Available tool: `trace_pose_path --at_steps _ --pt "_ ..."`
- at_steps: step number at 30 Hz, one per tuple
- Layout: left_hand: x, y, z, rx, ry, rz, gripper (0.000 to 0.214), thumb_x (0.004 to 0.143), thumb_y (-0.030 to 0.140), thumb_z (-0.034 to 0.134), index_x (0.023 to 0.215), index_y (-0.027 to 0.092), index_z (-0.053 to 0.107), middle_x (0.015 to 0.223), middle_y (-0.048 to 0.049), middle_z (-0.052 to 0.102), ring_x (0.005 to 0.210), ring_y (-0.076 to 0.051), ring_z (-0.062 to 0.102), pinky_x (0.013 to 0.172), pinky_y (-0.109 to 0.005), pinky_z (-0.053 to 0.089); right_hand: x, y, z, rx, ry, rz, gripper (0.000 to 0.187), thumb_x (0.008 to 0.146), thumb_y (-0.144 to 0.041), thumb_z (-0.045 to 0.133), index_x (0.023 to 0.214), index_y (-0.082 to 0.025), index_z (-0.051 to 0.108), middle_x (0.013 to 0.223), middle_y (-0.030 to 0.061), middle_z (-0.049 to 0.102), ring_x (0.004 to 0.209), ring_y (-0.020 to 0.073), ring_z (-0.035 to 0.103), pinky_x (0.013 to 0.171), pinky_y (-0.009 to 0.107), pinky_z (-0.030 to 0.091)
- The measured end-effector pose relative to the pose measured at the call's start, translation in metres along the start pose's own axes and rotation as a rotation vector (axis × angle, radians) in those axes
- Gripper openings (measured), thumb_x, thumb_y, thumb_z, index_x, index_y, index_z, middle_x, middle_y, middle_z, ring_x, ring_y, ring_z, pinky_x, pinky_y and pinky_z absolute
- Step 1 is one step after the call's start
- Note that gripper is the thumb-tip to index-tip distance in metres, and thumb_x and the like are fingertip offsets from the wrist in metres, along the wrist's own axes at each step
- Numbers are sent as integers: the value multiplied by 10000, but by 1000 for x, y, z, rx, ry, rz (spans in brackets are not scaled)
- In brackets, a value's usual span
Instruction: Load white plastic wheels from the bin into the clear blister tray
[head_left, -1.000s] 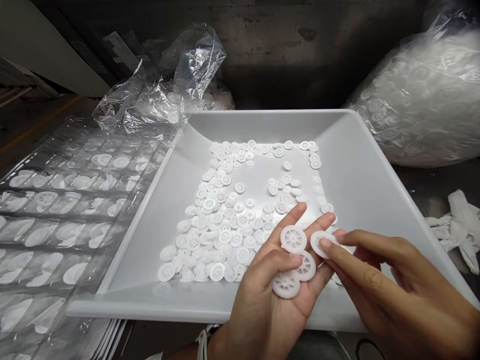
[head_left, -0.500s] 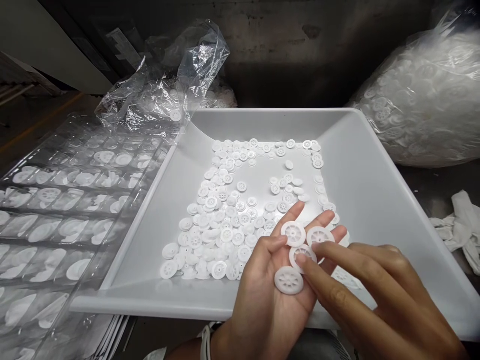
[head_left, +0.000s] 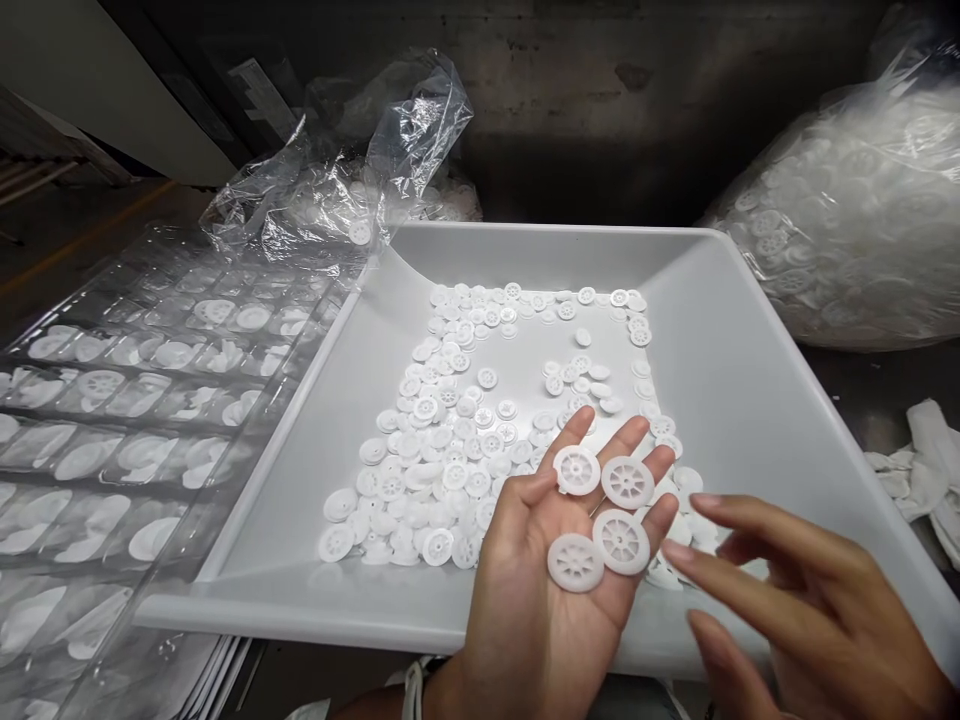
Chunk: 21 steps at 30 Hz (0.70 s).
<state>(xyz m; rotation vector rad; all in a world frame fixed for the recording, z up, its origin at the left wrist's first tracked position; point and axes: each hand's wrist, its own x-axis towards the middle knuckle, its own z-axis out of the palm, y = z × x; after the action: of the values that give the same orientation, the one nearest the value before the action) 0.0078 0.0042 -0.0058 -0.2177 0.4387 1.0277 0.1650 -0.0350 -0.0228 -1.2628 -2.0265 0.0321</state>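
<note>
My left hand (head_left: 540, 570) is held palm up over the white plastic tray (head_left: 720, 400). Several white plastic spoked wheels lie spread on its palm and fingers, one of them (head_left: 621, 541) near the middle of the palm. My right hand (head_left: 795, 600) hovers just to the right with its fingers apart, holding nothing and not touching the wheels. A loose layer of similar white wheels and discs (head_left: 442, 450) covers much of the tray floor, and some sit under and beside my hands.
Left of the tray lies a clear blister tray (head_left: 150, 400) with wheel-shaped hollows. Behind it is a crumpled clear plastic bag (head_left: 382, 190). A full plastic bag of white wheels (head_left: 847, 230) sits at the back right, and white cloth (head_left: 919, 470) lies at the right edge.
My right hand has drawn back to the right, and its fingers have left the wheels. The wheels on my left palm now lie spread apart. The view has shifted slightly.
</note>
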Motion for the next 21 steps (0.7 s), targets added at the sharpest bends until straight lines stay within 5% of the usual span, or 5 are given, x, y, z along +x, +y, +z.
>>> trace_pose_path --at_steps 5,13,21 --pt "-1 0 -4 -7 -17 5 517 903 286 384 1416 223 389 1332 -112 608 1240 -252 553 1079 -394 407 -8 16 3 48 109 -83 371 798 -173 657 1164 -229 646 1249 79 578 993 212 623 676 276 536" --pt "3 -3 0 53 39 -22 541 862 272 406 1401 222 400 1268 -88 654 1182 -221 604 1035 -344 450 8 -34 24 -101 88 -5 277 757 -113 741 985 -269 711 1157 38 620 1055 230 599 853 355 480" --pt "0 -6 -7 94 -67 -38 591 834 217 458 1418 205 369 1332 -118 606 1221 -233 574 1071 -370 412 12 -33 27 -156 116 -4 251 766 -109 731 967 -258 708 1144 37 632 1001 214 608 839 352 445"
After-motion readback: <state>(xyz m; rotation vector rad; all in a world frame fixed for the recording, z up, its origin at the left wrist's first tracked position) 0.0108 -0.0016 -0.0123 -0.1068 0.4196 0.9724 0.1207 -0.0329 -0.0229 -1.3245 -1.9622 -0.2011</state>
